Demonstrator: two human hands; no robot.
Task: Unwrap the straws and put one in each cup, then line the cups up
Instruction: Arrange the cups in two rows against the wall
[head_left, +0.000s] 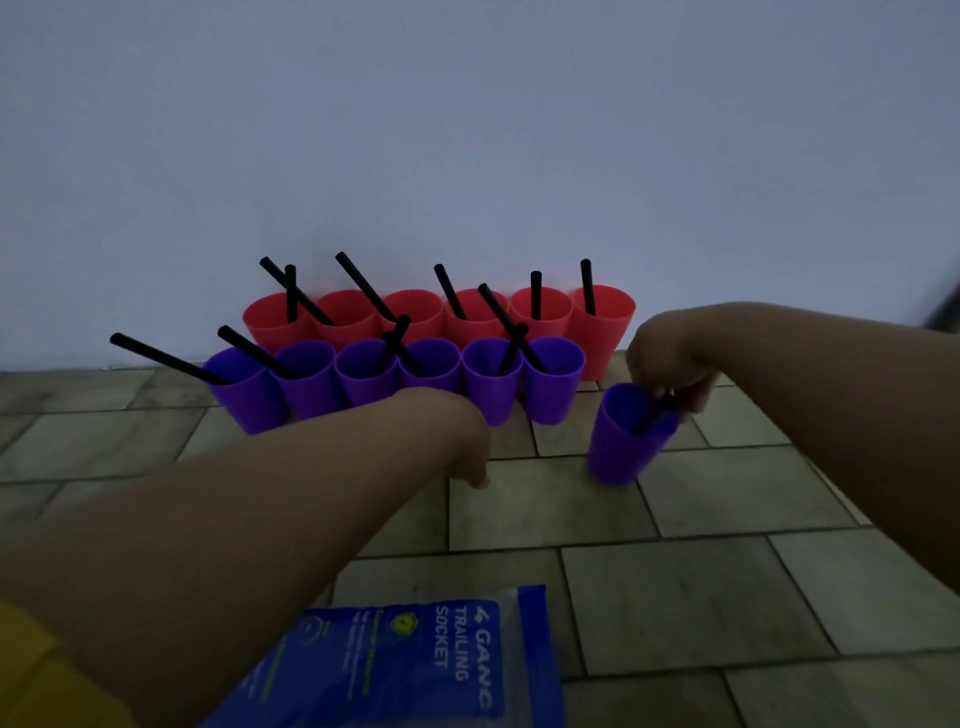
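**Bringing the last purple cup into line**

You have the purple row (395, 374) standing in front of the red row (441, 317), and every cup in both rows shows a black straw.

At the left end of the purple row, one long straw (166, 358) leans far out to the side. A push along the row may, I think, tip that cup or pull the straw out. Just in front of the middle of the purple row your left forearm crosses low, and a careless lift can knock the cups behind it.

To the right of the purple row, a little apart and nearer to you, the loose purple cup (621, 447) is tilted. Its base seems to rest on the tiled floor (675, 587), and its short straw (654, 413) lies against the rim. If you slide it in this tilt, the base can catch on a tile joint and the straw may fall out. If you push too hard, it can hit the end cup and break the line.

Your left hand (452, 436) hangs in front of the purple row with its back up and its fingers bent down to the floor. I cannot tell if they hold something. Your right hand (670, 364), to the right of the row, bends at the wrist and pinches the rim of the loose purple cup from above.

A blue packet (415, 660) lies well in front of the row, close to you.
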